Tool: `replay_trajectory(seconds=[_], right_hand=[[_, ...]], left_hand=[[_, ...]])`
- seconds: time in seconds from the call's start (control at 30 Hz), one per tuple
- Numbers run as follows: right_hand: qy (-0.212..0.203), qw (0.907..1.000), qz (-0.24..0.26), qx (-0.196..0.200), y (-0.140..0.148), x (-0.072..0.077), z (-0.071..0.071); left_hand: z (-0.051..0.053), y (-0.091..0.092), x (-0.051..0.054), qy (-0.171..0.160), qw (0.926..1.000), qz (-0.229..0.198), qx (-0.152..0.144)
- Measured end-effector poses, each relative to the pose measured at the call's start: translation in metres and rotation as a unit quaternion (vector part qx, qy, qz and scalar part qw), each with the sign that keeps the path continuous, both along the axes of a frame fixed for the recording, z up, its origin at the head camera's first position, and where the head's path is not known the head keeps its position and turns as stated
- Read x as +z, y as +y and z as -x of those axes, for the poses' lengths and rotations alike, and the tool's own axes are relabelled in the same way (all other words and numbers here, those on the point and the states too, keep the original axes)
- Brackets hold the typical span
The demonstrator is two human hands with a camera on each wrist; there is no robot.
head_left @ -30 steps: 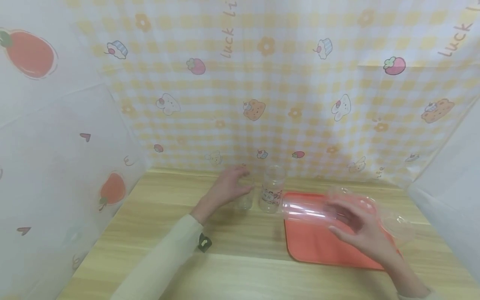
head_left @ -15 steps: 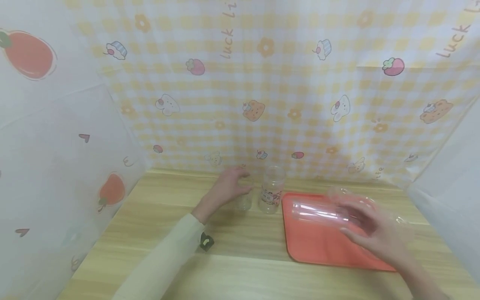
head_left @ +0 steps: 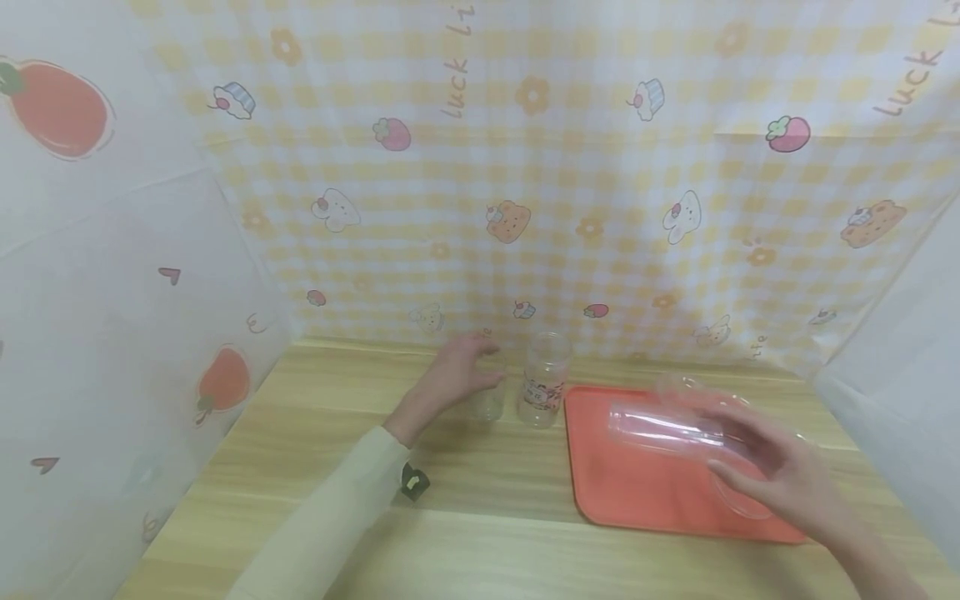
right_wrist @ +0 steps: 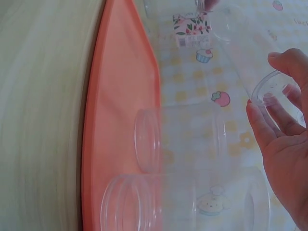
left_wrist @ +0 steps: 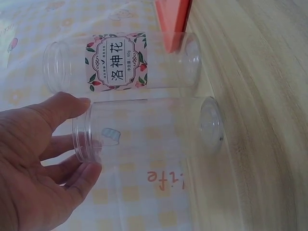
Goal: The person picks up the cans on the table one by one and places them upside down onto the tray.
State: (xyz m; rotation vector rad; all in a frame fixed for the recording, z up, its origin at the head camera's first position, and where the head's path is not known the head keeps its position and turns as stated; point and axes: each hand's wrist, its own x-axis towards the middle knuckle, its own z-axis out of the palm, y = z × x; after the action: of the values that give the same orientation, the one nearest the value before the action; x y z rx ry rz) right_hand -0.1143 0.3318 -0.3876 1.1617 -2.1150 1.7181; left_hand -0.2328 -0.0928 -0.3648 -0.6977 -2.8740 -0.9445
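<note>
Our left hand [head_left: 453,379] has its thumb and fingers closed around the rim of an unlabelled clear plastic jar [left_wrist: 149,127], which stands upright on the wood-grain table [head_left: 465,550]. Our right hand [head_left: 780,467] grasps a second clear jar [head_left: 667,429] by one end, lying nearly level above the coral-red tray [head_left: 637,500]; we cannot tell whether that end is mouth or base. Just beside the left-hand jar stands a labelled roselle jar [head_left: 542,392], its pink floral label reading 洛神花, with neither hand on it. In the right wrist view, two more clear jars, a nearer jar [right_wrist: 192,202] and a farther jar [right_wrist: 183,139], stand at the tray's back side. We judge the step in hand to be handling jars between table and tray; the next move calls for a firm end grip and care not to knock those standing ones. The tray lies flat on the table, to the right. Behind hangs a yellow-checked cloth [head_left: 570,167] with cupcakes and strawberries; a white side sheet [head_left: 135,333] closes the left.
</note>
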Motion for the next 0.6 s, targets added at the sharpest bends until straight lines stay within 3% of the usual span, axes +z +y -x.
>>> replay_trajectory(seconds=[0.23,0.4,0.5,0.6], right_hand=[[0.010,0.9998,-0.008,-0.012,0.008,0.002,-0.003],[0.007,0.9998,0.005,0.020,0.013,0.003,-0.003],[-0.008,0.9992,-0.035,-0.017,0.016,0.006,-0.008],[-0.036,0.9919,-0.100,-0.069,0.019,0.011,-0.013]], left_hand=[[0.002,-0.001,-0.004,-0.003,0.9999,-0.013,0.003],[0.004,0.000,-0.004,-0.002,0.9999,-0.013,-0.003],[0.004,-0.001,-0.004,0.000,1.0000,-0.008,-0.004],[0.004,-0.001,-0.003,0.000,1.0000,-0.006,-0.003]])
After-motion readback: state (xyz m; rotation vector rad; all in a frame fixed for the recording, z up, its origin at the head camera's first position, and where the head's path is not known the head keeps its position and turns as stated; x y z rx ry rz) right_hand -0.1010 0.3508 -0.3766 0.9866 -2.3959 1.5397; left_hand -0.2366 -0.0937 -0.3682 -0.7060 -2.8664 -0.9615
